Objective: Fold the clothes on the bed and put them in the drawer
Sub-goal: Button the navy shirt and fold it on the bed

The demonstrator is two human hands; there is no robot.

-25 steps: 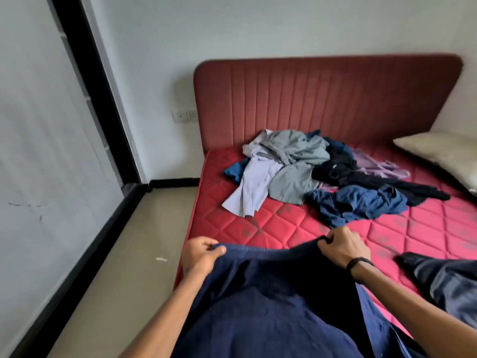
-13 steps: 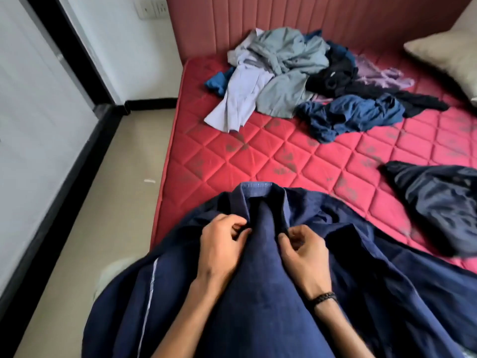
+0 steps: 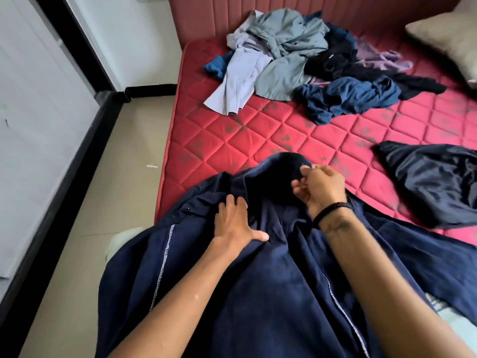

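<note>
Pressing flat with fingers spread, the left hand (image 3: 236,223) is resting on a navy shirt (image 3: 271,293) while the right hand (image 3: 318,186) is pinching the shirt's collar (image 3: 281,164) between thumb and fingertips, a black band (image 3: 329,211) circling that wrist. The shirt is lying inside out, pale seam stitching showing, draped across the near corner of the bed (image 3: 232,140) and hanging over its left edge above the floor (image 3: 124,192). At far left a wall (image 3: 38,112) with a black skirting is running beside the bare strip of floor. On the red quilted mattress a stretch of open surface is separating the shirt from a heap of clothes (image 3: 296,63) near the headboard (image 3: 258,16): lilac, grey, blue, black and mauve pieces tangled together. Further right a dark shiny garment (image 3: 436,182) is lying crumpled just beside the shirt's right side, and a cream pillow (image 3: 449,34) is sitting in the far right corner.
</note>
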